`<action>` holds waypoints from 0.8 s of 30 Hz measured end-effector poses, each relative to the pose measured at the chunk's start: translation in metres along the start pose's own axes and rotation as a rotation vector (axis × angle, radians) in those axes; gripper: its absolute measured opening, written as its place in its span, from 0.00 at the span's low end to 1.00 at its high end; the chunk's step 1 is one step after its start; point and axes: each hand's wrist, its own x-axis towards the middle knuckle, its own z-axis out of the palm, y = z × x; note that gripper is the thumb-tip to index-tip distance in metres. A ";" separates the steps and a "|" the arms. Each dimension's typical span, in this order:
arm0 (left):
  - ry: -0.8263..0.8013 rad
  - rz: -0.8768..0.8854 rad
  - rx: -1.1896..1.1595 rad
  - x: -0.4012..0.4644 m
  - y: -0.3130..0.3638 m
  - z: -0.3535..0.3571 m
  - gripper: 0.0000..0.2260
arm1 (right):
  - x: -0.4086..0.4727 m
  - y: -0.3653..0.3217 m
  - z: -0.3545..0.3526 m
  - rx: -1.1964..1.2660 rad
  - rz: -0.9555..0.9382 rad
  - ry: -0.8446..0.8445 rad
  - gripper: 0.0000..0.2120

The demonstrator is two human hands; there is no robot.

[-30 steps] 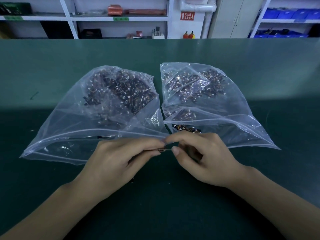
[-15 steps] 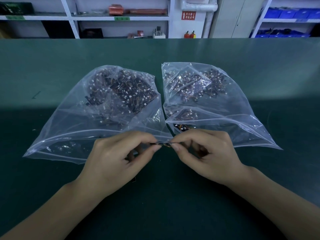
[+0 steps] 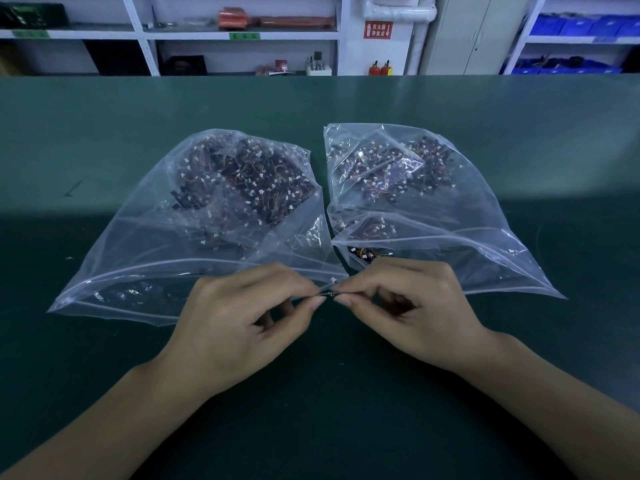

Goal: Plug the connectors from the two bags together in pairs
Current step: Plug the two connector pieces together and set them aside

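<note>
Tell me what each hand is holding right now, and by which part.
The left hand and right hand each pinch one end of a small wired connector pair between thumb and forefinger tips. Whether the halves are mated cannot be told.

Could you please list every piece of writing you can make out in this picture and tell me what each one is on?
Red wall sign with white characters and a down arrow: characters too blurred to read.
Green shelf-edge label: too small to read.
Second green shelf-edge label: unreadable.
Two clear plastic bags: no print visible.

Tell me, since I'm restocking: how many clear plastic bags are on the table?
2: the left bag beyond the left hand, the right bag beyond the right hand.
</note>
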 end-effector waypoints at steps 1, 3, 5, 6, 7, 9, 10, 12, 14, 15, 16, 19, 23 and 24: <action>0.001 -0.006 0.001 0.000 0.001 0.000 0.06 | 0.000 0.000 0.001 -0.003 0.003 0.001 0.04; 0.007 -0.015 -0.001 0.000 0.002 0.001 0.07 | -0.001 -0.002 0.002 -0.015 0.007 0.005 0.05; 0.001 -0.012 -0.003 0.001 0.003 0.001 0.07 | 0.000 -0.002 0.002 -0.019 0.008 0.006 0.05; -0.007 -0.006 -0.002 0.001 0.003 0.000 0.07 | 0.000 -0.002 0.002 -0.014 0.006 0.002 0.04; -0.013 -0.001 0.001 0.001 0.002 0.000 0.07 | 0.000 -0.002 0.002 -0.005 0.003 -0.005 0.04; -0.014 -0.007 0.000 0.001 0.002 0.000 0.07 | 0.000 -0.001 0.001 0.004 0.003 -0.017 0.04; -0.011 -0.015 -0.001 0.001 0.003 0.000 0.07 | 0.000 -0.001 0.001 0.000 0.007 -0.018 0.04; -0.014 -0.017 0.002 0.001 0.003 0.000 0.07 | 0.000 -0.002 0.003 -0.017 0.019 -0.011 0.05; -0.022 0.002 0.013 0.001 0.004 -0.001 0.07 | 0.000 -0.001 0.003 -0.019 0.015 -0.007 0.05; -0.024 0.012 0.020 0.002 0.004 0.000 0.07 | 0.001 -0.001 0.002 -0.014 0.008 -0.010 0.04; -0.023 0.014 0.026 0.002 0.004 0.000 0.07 | 0.001 -0.001 0.002 -0.011 0.003 -0.013 0.05; -0.014 0.003 0.031 0.002 0.004 0.000 0.08 | 0.000 -0.001 0.003 -0.014 0.026 -0.013 0.05; -0.023 0.029 0.046 0.002 0.004 -0.001 0.08 | 0.001 -0.003 0.003 -0.004 0.018 -0.017 0.05; -0.023 0.033 0.053 0.003 0.003 -0.001 0.08 | 0.001 -0.003 0.003 -0.002 0.019 -0.021 0.05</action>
